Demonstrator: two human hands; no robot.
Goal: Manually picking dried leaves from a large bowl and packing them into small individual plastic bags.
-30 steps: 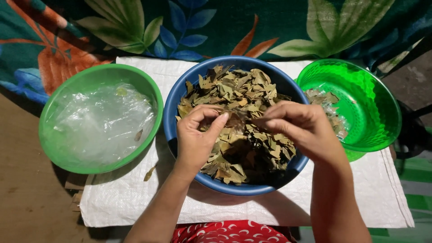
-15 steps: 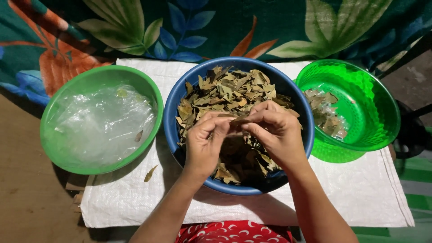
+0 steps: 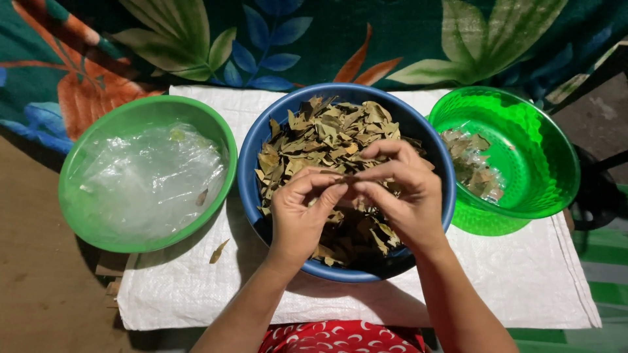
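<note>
Both hands have drawn closer (grip unchanged) over the leaves.

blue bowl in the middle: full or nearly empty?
Full. The blue bowl holds dried leaves heaped to about its rim; left hand and right hand pinch a leaf above the pile.

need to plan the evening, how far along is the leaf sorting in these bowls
Done: a small batch of leaves in clear packets lies in the translucent green bowl. In hand: the left hand and right hand pinch a dried leaf together. Left: the blue bowl looks piled full, and clear plastic fills the left green bowl, so most remains.
</note>
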